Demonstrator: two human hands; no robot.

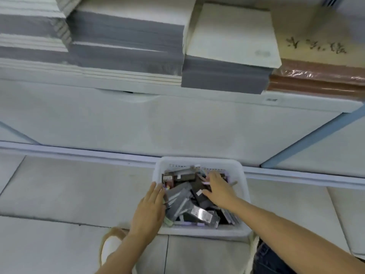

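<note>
A long white chest fills the back of the room, its lid loaded with stacks of grey and white sheets and, at the far right, a brown bundle in clear wrap. Below it lies a pale tiled floor. On the tiles, just in front of the chest, sits a white plastic basket, heaped with dark and silvery packets lying every which way. A person bends over it. The left hand lies flat on the basket's left rim, fingers straight, clasping nothing. The right hand is inside the basket, fingers spread loosely across the top packets at the far side, resting on them rather than gripping. A pale shoe shows beside the basket's near left corner.
</note>
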